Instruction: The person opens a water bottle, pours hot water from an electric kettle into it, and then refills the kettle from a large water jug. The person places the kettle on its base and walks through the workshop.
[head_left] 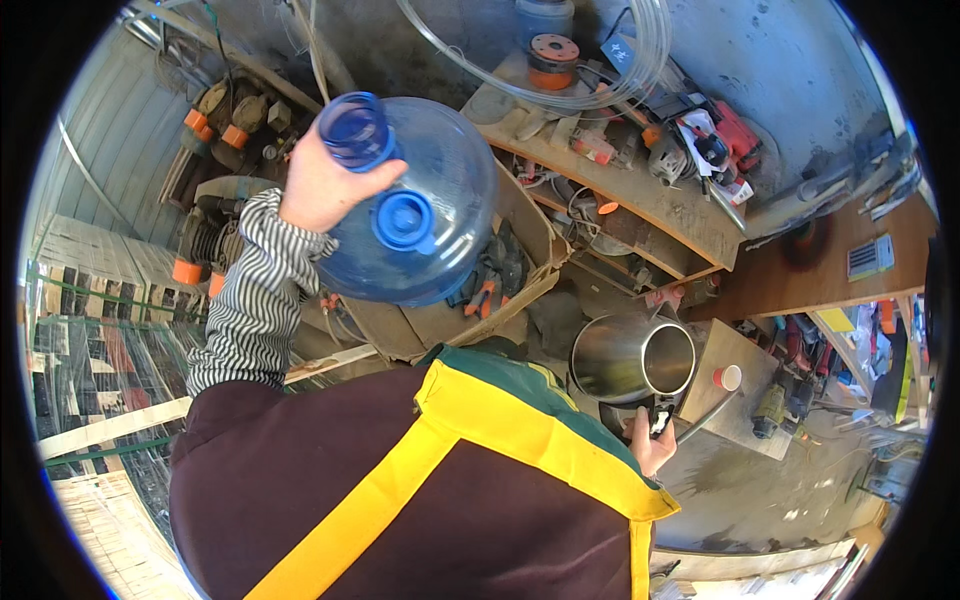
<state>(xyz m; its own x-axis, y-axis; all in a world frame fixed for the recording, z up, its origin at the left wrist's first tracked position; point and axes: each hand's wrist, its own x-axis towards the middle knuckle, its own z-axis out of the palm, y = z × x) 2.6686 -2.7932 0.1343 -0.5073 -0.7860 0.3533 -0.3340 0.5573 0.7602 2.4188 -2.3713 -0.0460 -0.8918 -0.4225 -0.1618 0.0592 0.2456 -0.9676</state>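
Observation:
My left hand (325, 180) grips a blue see-through cup-shaped piece (355, 130), its open end facing up, with the thumb stretched along its lower rim. Right below it, a large clear-blue water jug (450, 190) stands with a round blue cap (403, 221) on top. Whether the cup-shaped piece touches the jug, I cannot tell. Lower right, my right hand (651, 443) is closed round the black handle (661, 416) of a shiny steel kettle (612, 358). The kettle's round mouth is uncovered and its inside looks dark. Part of the right hand is hidden behind my apron.
Beside the jug, an open cardboard box (520, 297) holds dark gloves (490, 275). A wooden workbench (640, 190) with power tools and a coil of clear hose (600, 98) stands behind. Right of the kettle, a paper cup (728, 377) rests on a board (725, 345). Machinery (215, 225) stands left.

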